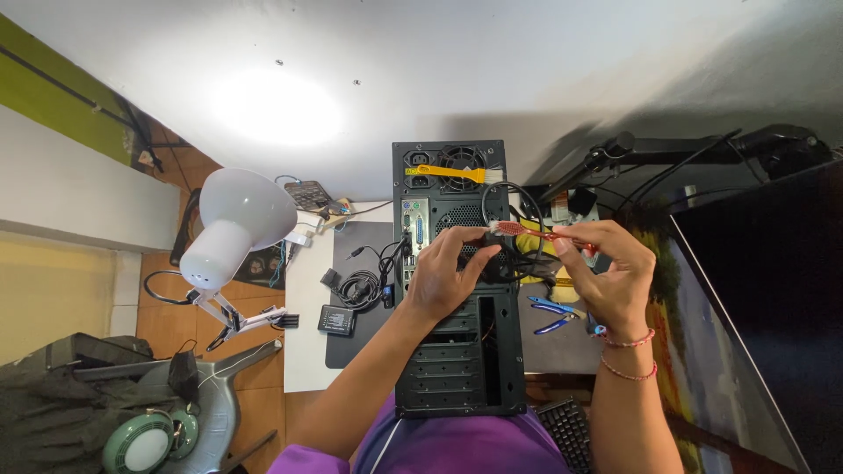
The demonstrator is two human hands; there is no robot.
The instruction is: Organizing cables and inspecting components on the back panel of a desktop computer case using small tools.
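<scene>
**Ana:** White wall up top, cluttered desk below, and a black metal computer tower case (458, 351) lying rear panel up, right in the middle of the desk.

**Ben:** Left hand (448, 272) is draped over that rear panel, fingers curled down against the vent grille. Whether it pinches anything I cannot tell.

**Ana:** Right hand (610, 268) is clearer: thumb and fingers pinched on the handle of a red toothbrush (536, 232), bristle end resting near the left fingertips, over the panel.

**Ben:** Look at the black cable loop (518, 233) arching right behind that brush head. I'd judge that's the snag risk; a careless stroke could catch it and tug a plug.

**Ana:** Agreed. And the yellow-handled brush (452, 173) balanced on the far end of the case by the fan could slide off if the tower gets nudged.

**Ben:** Blue-handled pliers (551, 314) lie just beside the case on the dark mat (351, 351), close to the right wrist. A white desk lamp (235, 224) stands well off to the left.
</scene>
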